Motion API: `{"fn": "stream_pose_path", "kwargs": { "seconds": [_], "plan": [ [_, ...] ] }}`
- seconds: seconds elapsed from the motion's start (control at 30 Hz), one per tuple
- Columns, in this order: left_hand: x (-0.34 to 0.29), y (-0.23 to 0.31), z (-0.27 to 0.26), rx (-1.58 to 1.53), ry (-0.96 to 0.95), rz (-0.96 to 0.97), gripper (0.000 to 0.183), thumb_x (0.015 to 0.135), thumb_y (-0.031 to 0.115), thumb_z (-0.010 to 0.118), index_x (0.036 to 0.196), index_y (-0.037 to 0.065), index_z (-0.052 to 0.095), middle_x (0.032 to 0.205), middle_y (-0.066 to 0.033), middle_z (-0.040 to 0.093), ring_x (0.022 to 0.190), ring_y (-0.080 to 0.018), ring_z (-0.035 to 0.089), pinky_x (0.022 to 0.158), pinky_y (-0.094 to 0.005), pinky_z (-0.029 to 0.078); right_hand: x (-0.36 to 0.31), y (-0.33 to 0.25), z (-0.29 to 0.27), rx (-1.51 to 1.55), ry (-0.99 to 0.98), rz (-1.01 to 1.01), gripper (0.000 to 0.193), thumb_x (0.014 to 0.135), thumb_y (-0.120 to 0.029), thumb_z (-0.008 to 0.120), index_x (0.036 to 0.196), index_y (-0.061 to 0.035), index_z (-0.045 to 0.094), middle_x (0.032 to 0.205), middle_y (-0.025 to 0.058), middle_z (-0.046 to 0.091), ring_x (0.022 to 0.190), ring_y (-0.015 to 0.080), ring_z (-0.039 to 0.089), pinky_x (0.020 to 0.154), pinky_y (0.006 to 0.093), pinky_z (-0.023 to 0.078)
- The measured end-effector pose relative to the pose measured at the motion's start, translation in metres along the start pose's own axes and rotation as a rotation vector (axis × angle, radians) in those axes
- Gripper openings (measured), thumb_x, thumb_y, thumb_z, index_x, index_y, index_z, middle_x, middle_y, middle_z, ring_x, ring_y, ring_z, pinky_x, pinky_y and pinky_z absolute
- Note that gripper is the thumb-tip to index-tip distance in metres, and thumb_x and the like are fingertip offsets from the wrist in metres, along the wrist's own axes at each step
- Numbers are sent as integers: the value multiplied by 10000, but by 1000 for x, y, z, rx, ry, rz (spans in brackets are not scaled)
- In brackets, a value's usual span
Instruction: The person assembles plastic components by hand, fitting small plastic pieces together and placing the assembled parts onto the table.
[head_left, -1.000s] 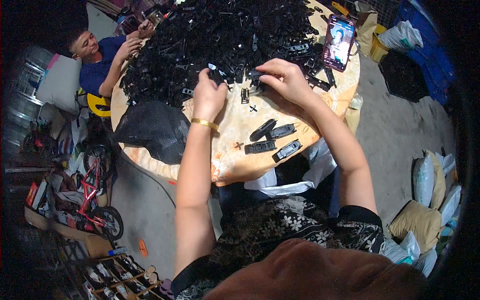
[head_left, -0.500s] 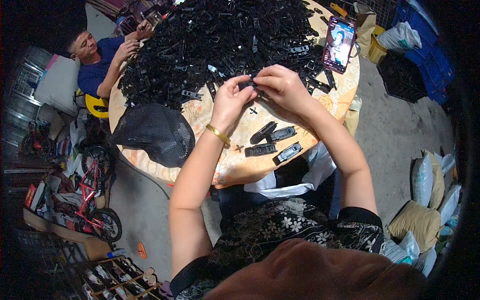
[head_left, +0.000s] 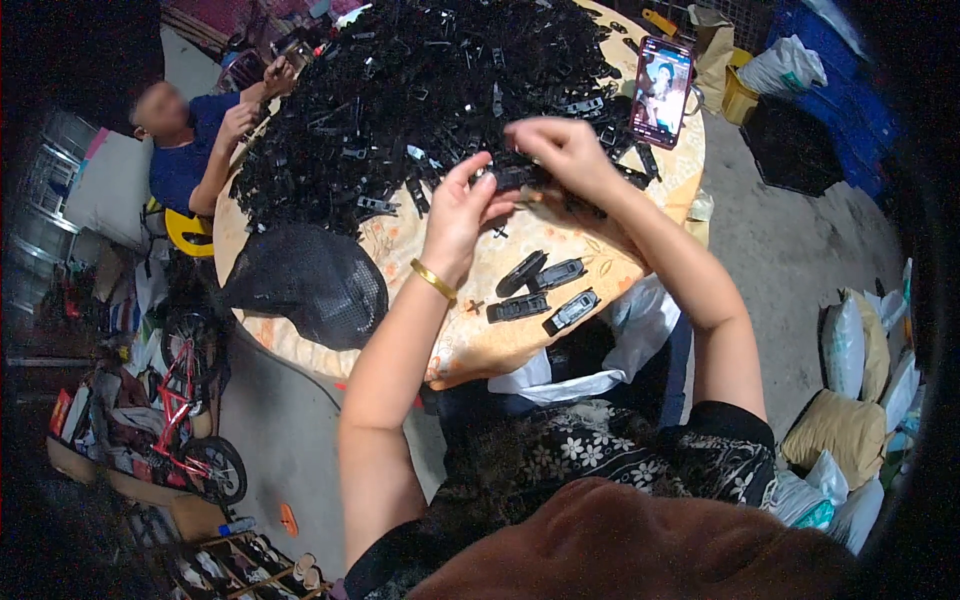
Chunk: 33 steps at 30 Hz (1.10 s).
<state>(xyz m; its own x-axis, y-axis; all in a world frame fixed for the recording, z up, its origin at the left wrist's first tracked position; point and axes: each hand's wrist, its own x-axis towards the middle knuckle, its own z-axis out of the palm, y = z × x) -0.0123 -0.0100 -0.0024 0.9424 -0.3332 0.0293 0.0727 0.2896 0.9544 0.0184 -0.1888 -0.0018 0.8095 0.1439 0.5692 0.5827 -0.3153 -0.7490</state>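
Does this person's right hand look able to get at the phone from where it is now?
Probably yes: between the right hand and the phone, only loose black parts on the table seem to lie in between.

1 blk plastic pc (head_left: 514,178) at L fingers (head_left: 464,180), nr heaped blk parts (head_left: 420,90)

1. Tabletop (head_left: 612,243) brightly lit; surrounding room dim.
2. Black pile (head_left: 430,90) very dark, detail mostly lost; scattered small glints.
3. Phone screen (head_left: 660,90) glowing.
4. Right hand (head_left: 570,158): slight blur at fingertips.
5. Fisheye bending toward rim; corners black, grainy.
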Motion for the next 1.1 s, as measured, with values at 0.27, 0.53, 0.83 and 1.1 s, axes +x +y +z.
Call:
{"fn": "stream_pose_path", "kwargs": {
  "seconds": [0.27, 0.53, 0.83, 1.1],
  "plan": [
    [-1, -5, 8, 139, 32, -26, 349, 887, 108, 455, 1199, -32, 383, 861, -130, 591, 738, -163, 616, 639, -225, 523, 90, 73, -44, -1142, 32, -196, 349, 755, -76, 468, 1075, -171, 571, 994, 48, 584, 941, 247, 523, 754, 363, 474],
    [-2, -1, 3, 157, 83, -19, 322, 877, 91, 461, 1167, -40, 410, 880, -123, 577, 722, -151, 610, 620, -221, 513, 115, 77, -57, -1310, -210, -266, 186, 736, -115, 489, 870, -113, 619, 829, 51, 610, 881, 228, 549, 705, 368, 464],
    [4, 6, -3, 21, 230, 83, 309, 916, 94, 356, 1189, -50, 379, 988, -139, 527, 856, -173, 585, 733, -230, 512, 21, -26, -2, -305, -260, -161, 173, 729, -121, 645, 875, -28, 651, 778, 127, 634, 695, 201, 610, 620, 275, 475],
    [5, -4, -5, 172, 190, 92, 279, 897, 60, 379, 1142, -46, 458, 988, -114, 533, 831, -116, 542, 717, -230, 504, 1, -31, 12, -472, -136, -306, 129, 711, -112, 641, 819, -43, 652, 693, 106, 574, 616, 256, 581, 540, 321, 468]
  ]
}}
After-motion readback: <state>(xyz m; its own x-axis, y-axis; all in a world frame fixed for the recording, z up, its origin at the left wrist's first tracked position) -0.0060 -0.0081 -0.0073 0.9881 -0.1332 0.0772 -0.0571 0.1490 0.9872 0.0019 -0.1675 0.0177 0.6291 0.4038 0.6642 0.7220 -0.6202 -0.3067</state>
